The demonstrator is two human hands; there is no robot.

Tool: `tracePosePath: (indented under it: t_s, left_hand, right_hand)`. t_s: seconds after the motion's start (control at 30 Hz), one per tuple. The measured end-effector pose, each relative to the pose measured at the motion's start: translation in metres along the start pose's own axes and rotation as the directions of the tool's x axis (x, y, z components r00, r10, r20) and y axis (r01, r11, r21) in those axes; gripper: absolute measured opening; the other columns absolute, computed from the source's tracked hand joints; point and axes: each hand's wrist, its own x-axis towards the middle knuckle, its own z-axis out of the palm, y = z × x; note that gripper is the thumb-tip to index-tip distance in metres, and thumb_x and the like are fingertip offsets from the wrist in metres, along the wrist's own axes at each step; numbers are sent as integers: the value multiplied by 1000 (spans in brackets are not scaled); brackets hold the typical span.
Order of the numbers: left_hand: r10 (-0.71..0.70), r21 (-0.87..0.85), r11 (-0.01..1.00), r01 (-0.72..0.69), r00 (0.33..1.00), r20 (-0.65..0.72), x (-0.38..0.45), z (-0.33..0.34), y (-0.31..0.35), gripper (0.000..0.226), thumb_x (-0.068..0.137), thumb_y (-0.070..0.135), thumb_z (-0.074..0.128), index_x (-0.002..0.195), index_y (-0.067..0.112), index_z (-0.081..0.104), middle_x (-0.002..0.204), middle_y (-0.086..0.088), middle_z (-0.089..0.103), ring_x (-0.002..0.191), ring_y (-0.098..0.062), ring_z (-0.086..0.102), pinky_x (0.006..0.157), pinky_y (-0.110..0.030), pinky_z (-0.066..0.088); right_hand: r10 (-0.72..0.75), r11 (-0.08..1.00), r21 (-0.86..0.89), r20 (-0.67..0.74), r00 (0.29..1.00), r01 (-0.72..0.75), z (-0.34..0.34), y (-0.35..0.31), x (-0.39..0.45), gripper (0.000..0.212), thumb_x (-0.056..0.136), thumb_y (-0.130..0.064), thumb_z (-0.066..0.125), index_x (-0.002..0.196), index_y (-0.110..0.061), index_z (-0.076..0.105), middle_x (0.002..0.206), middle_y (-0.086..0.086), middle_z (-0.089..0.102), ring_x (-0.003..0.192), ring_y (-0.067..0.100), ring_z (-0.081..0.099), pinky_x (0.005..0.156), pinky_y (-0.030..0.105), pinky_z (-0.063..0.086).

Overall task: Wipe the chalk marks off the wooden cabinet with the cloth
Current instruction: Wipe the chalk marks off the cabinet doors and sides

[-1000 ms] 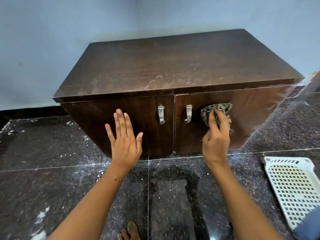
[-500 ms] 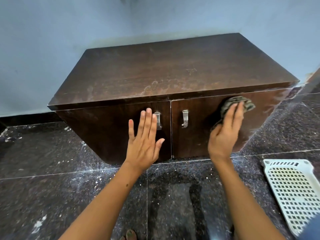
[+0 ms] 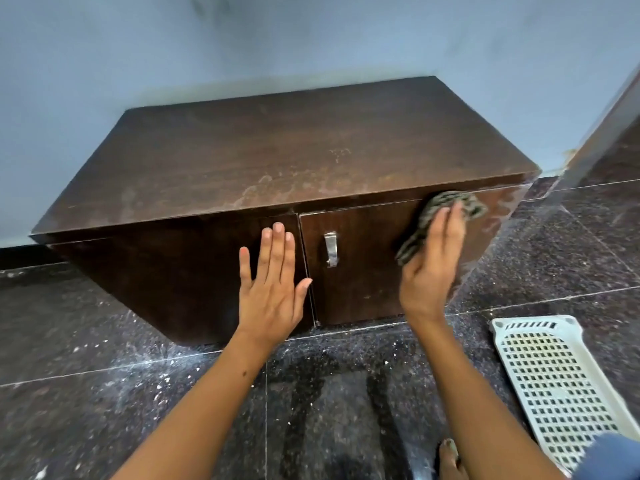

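Pressing the cloth [image 3: 445, 211] against the upper part of the wooden cabinet's [image 3: 277, 161] right door, you work your right hand [image 3: 431, 265] with fingers laid nearly straight over the bunched, mottled fabric, its tail trailing down beside your thumb; whether any finger curls under the fabric cannot be told. The cloth sits just below the cabinet's top edge, right of the metal handle [image 3: 331, 249]. Pale chalk marks [image 3: 277, 192] smear the front strip of the cabinet's top, and a lighter haze shows on the right door's far corner. Your left hand [image 3: 272, 289] lies flat and spread on the left door, fingers straight, holding nothing, its thumb reaching to the seam between the two doors and covering where that door's handle would be. The cabinet stands against a blue wall [image 3: 311, 39] on a dark speckled floor [image 3: 104, 393] dusted with white flecks. Right of the cabinet and nearer you, a white perforated basket [image 3: 554, 375] rests on the floor. A bare foot [image 3: 450, 459] shows below.
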Motion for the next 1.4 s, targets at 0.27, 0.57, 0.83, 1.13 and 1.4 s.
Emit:
tracePosePath:
  t_s: [0.27,0.57,0.83,1.13,1.4]
  left_hand:
    - [-7,15,1000,7,1000,-6,2,3,2,70,94,41,27,147,-1,9,154,-18,7,146,-24,-10,116,-47,-3]
    - [-3,5,1000,3,1000,-26,2,4,2,69,95,41,25,147,-1,8,154,-18,6,146,-24,-8,116,-47,-2]
    - [1,-18,1000,-2,999,-36,1,4,1,69,95,40,26,147,-1,9,154,-18,7,146,-23,-8,116,-47,-3]
    - [0,-19,1000,0,999,-37,2,5,1,69,95,40,26,147,-2,6,154,-17,4,145,-23,-12,116,-47,-6]
    - [-1,3,1000,1,999,-33,2,7,1,69,95,40,25,147,-1,6,153,-18,6,145,-23,-14,116,-46,-6]
  right_hand:
    - [720,689,123,1,694,-715,-14,36,12,59,89,11,36,144,9,17,154,23,14,144,30,17,111,15,8]
    - [384,919,161,-151,911,-361,-14,-13,38,58,90,10,36,146,2,23,155,17,16,144,28,17,119,35,14]
    - [827,562,192,-99,554,-805,-15,53,42,59,88,10,36,146,-1,28,152,14,29,140,25,29,114,22,18]
    - [940,315,304,35,341,-899,1,32,8,51,97,-1,35,147,-7,27,147,14,39,129,26,43,99,20,32]
    - [733,668,359,-169,659,-652,27,8,-7,53,94,9,34,145,6,20,154,19,18,143,24,20,112,12,11]
